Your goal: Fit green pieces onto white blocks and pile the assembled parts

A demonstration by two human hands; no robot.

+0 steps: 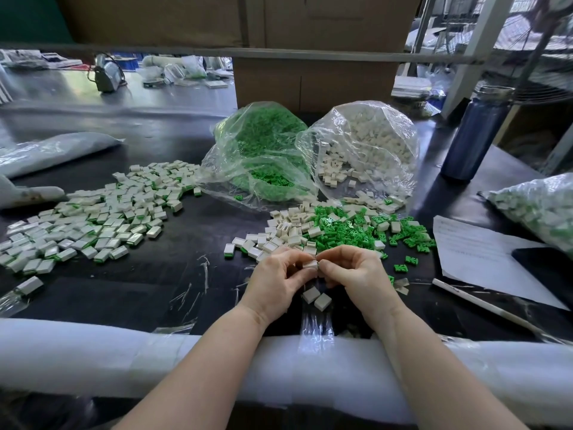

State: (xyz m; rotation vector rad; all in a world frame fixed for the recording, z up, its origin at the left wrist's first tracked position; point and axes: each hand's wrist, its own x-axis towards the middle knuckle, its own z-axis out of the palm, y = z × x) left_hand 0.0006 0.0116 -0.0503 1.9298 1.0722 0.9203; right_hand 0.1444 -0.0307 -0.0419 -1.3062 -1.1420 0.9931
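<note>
**Bench notes: seating a green piece in a white block**

Dark worktable [192, 243] in a workshop, cardboard cartons behind, white foam padding [93, 352] along the near edge.

Task's thing: one white block [310, 264], held just above the table between both hands, near the front centre. Left hand [274, 282] pinches it from the left, fingers curled round it. Right hand [352, 271] meets it from the right, thumb and forefinger tips closed narrow at the block's end. A green piece is probably between them, but it is hidden by the fingertips (cannot confirm).

Step in hand, as I judge it: pushing the insert home. To do it well, keep the block square in the left pinch, line the piece up with the slot before pressing, and push straight in. A skewed piece would likely jam or sit proud.

Just below the hands: two loose white blocks [316, 297] on the table, touching each other.

Beyond the hands: mixed heap of unfitted white blocks [285, 225] and loose green pieces [356, 231], within easy reach.

Far left: wide pile of assembled parts [93, 221], green edges showing. Finished block should go there.

Behind: clear bag of green pieces [263, 150], clear bag of white blocks [372, 144], mouths open toward the heap.

Right side: dark blue bottle [477, 135], sheet of paper [477, 252], another filled bag [539, 206].
</note>
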